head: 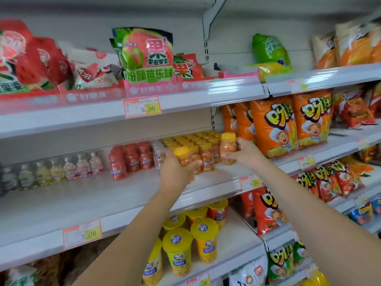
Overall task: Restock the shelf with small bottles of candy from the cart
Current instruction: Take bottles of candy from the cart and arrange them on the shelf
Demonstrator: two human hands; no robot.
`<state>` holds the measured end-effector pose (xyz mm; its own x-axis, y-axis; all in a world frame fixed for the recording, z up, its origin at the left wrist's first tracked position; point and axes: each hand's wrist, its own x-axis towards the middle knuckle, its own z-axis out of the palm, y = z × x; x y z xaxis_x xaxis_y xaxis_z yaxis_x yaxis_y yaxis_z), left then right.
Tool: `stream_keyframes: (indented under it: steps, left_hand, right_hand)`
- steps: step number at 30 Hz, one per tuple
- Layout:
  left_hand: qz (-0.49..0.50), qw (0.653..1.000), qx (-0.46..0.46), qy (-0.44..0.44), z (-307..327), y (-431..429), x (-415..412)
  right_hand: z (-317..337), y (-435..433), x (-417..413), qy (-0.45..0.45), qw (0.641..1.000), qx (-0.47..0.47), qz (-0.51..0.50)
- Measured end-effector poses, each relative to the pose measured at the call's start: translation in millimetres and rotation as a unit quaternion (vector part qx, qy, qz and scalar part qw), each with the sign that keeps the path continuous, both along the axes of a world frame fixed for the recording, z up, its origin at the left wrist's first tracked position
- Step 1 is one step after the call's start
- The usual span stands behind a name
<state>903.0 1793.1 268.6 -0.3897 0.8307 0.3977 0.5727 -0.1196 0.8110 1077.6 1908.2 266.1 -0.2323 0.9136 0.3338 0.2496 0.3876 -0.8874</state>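
Observation:
My left hand (177, 169) grips a small yellow-capped bottle of orange candy (183, 156), tilted, just in front of the middle shelf (115, 200). My right hand (244, 152) holds a second yellow-capped bottle (228, 148) upright at the right end of a block of several like bottles (198, 144) standing on that shelf. Left of that block stand red-capped bottles (132, 159) and clear bottles of pale candy (61, 169). The cart is out of view.
Orange snack bags (288, 124) stand right of the bottles. The upper shelf (185, 102) carries fruit-candy bags (144, 54). Below are yellow-lidded tubs (185, 240) and more snack bags (266, 211). Price tags (142, 107) line the shelf edges.

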Motion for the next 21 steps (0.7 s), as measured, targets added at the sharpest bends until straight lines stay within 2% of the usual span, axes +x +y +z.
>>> stream_keyframes:
  steps: [3, 7, 11, 13, 17, 19, 21]
  left_hand:
    - [0.039, 0.998, 0.004, 0.039, -12, 18, 0]
    - [0.008, 0.999, 0.001, 0.05, -14, 25, -3]
    - [-0.05, 0.998, -0.039, 0.029, -8, 23, -14]
    - [-0.059, 0.997, -0.054, -0.009, -3, 21, -18]
    - [-0.084, 0.983, -0.023, -0.16, 5, 20, -15]
    - [-0.036, 0.991, -0.029, -0.122, 6, 31, -10]
    - [0.018, 0.998, -0.05, -0.024, 6, 42, -1]
  right_hand:
    - [-10, 28, 2, -0.053, 0.998, 0.016, -0.012]
    - [-20, 42, 13, -0.155, 0.987, 0.043, -0.009]
    - [-32, 41, 15, -0.159, 0.984, 0.074, -0.041]
    - [-36, 39, 13, -0.175, 0.977, 0.106, -0.064]
    - [-42, 36, 7, -0.235, 0.954, 0.149, -0.116]
    - [-44, 35, 6, -0.251, 0.946, 0.159, -0.134]
    - [-44, 33, 5, -0.253, 0.944, 0.162, -0.139]
